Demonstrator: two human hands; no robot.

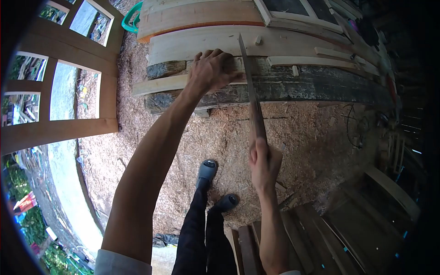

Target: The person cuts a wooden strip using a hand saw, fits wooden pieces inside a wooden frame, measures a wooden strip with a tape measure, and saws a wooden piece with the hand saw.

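Note:
A narrow pale wood strip (160,85) lies across the dark, weathered bench beam (298,87), its left end sticking out past the beam. My left hand (210,71) presses down on this strip, its fingers bent over the far side. In my right hand (263,165) is the handle of a handsaw (251,87). The long blade points away from me and crosses the strip just right of my left hand. Whether its teeth are in the wood cannot be made out. A small wood block (295,70) and a longer thin strip (316,61) rest to the right.
Wide planks (197,43) lie behind the beam, with a framed panel (298,20) at the back. A wooden window frame (107,82) stands at the left, near a green plastic item (132,18). Sawdust covers the floor (220,133). Boards (298,233) lie at the lower right.

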